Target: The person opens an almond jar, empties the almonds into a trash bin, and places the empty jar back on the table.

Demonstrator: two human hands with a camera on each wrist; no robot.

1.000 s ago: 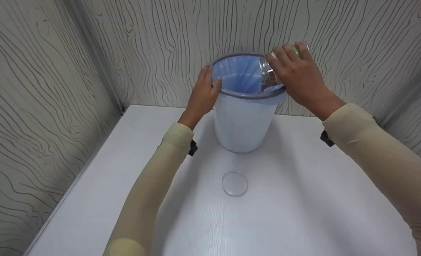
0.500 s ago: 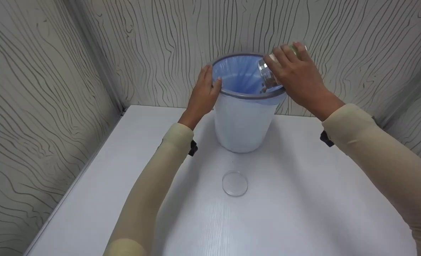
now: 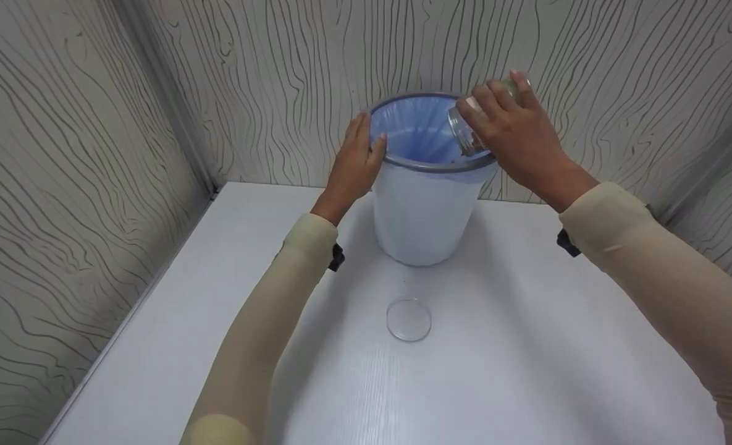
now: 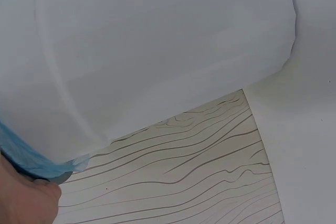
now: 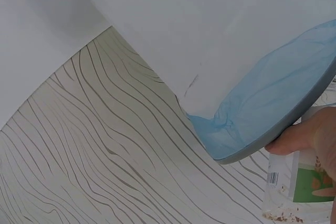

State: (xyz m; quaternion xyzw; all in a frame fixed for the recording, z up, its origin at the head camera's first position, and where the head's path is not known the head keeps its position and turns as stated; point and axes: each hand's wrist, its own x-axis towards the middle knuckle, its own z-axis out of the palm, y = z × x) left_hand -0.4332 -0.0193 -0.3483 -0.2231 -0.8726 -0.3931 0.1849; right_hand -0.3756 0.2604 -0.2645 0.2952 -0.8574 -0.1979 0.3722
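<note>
A white trash can [image 3: 424, 216], lined with a blue bag [image 3: 412, 123] under a grey rim ring, stands upright on the table. At its left side my left hand [image 3: 356, 161] holds the rim, the thumb lying over it. My right hand [image 3: 520, 130] grips a clear jar [image 3: 462, 130] tipped on its side, its mouth over the can's right part. The right wrist view shows the jar's green and white label [image 5: 310, 182] and brown bits clinging near its base. A few brown crumbs show at the jar's mouth.
A clear round lid [image 3: 408, 319] lies flat on the white table [image 3: 464, 383] in front of the can. Wood-grain patterned panels [image 3: 316, 55] rise close behind the can and along the left side.
The jar has turned slightly and shifted a little left in my right hand. Fewer brown bits show at its mouth than before. My left hand and the can have hardly moved.
</note>
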